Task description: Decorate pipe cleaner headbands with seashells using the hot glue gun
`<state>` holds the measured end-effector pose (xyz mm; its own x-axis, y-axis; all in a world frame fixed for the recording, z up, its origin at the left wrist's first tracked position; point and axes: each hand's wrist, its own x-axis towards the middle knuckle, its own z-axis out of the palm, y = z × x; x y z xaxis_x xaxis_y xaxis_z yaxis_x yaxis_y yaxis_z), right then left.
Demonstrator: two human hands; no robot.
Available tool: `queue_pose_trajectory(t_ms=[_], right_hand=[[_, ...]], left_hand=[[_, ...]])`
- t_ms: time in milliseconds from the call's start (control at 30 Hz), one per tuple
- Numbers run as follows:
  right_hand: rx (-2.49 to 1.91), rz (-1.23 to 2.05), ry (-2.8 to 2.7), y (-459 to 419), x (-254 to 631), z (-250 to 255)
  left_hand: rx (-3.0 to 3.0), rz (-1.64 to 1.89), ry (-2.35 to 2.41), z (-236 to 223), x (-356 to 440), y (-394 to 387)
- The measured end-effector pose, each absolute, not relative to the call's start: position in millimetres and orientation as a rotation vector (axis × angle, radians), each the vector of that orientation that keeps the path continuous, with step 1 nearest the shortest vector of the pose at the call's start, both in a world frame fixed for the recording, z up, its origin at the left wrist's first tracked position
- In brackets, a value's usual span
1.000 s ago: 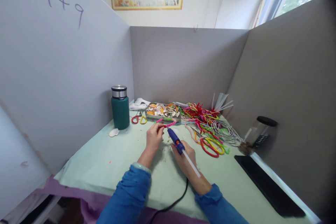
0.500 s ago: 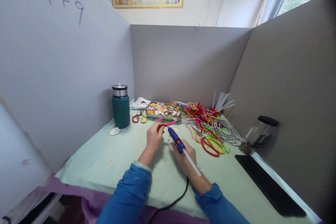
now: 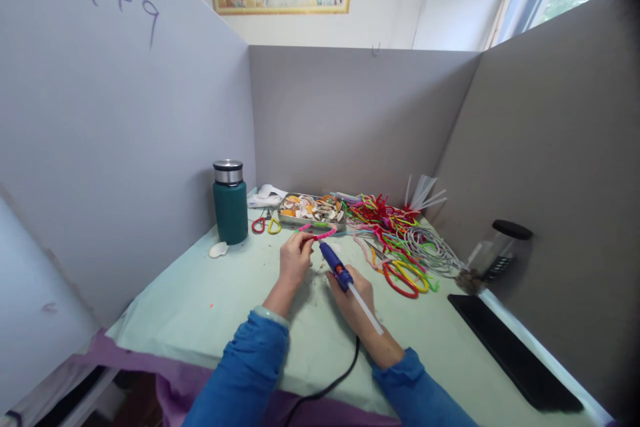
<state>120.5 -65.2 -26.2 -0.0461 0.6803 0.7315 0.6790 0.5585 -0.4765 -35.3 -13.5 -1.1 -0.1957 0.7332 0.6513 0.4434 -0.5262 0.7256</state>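
My left hand (image 3: 295, 257) is closed in a pinch on a pink pipe cleaner ring (image 3: 327, 233), which has a green stretch along its far side. My right hand (image 3: 354, 297) is wrapped round a blue hot glue gun (image 3: 336, 265). Its nozzle points away from me and lies close to the pinched part of the ring; whether they touch I cannot tell. A long clear glue stick (image 3: 366, 310) sticks out of the gun's back end. From below the gun a black cord (image 3: 333, 385) runs to the table's front edge.
Behind the ring stands a metal tray (image 3: 303, 221) of shells. A green bottle (image 3: 231, 210) and a white shell (image 3: 219, 250) are at left. To the right lie tangled pipe cleaners (image 3: 383, 213), red-and-yellow scissors (image 3: 403, 280), a jar (image 3: 500, 253) and a black slab (image 3: 515, 353). Grey panels enclose the table.
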Motion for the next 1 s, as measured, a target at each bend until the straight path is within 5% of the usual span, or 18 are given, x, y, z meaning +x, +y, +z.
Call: queue_pose_trajectory(t_ms=[1000], right_hand=[[-1.006, 0.012, -1.769, -65.7, 120.6, -21.6]], left_hand=[[1.809, 1.787, 1.399, 1.0, -35.6, -15.0]])
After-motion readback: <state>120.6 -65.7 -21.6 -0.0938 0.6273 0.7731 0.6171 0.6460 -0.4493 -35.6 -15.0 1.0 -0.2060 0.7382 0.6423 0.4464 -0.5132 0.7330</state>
